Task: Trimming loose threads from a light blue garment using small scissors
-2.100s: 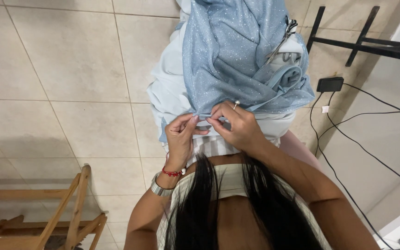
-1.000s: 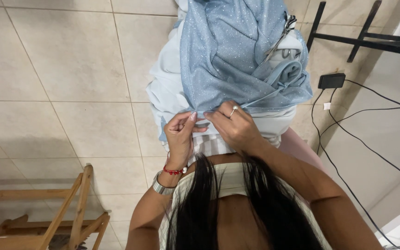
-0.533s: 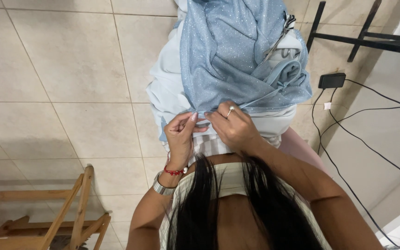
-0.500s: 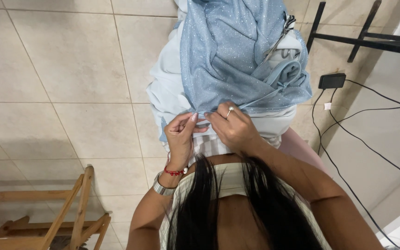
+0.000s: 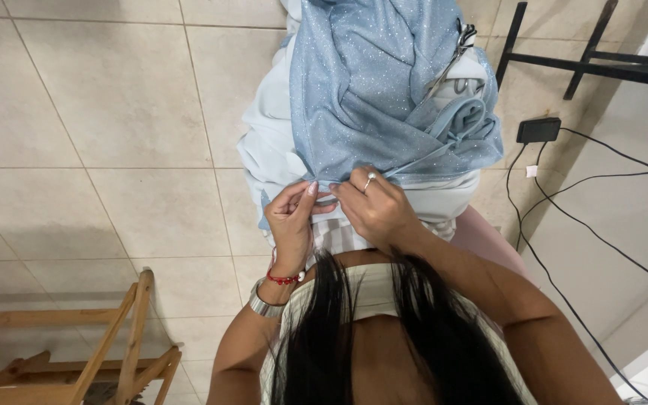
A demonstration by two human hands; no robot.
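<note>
Left hand: the left hand (image 5: pixel 294 225) pinches the near edge of the blue cloth (image 5: pixel 384 90) with its fingertips, in the middle of the frame. Its grip is closed on the cloth.
Right hand: the right hand (image 5: pixel 375 208) pinches the same edge just beside the left one. Its grip is closed on the cloth too.
Cloth: the sparkly blue cloth lies in a heap in the upper middle of the frame, on top of a pale white cloth (image 5: pixel 268 142).
Slip: I think the thin edge could slide out of the fingers, because only the tips hold it.
Fall: the heap hangs over the tiled floor (image 5: pixel 76 112), so a hard tug could pull it down.
Snag: a thin blue strap (image 5: pixel 421 157) runs from the right hand into the heap and could catch.
Cables: black cables (image 5: pixel 601 232) lie on the floor at the right, near the cloth.
</note>
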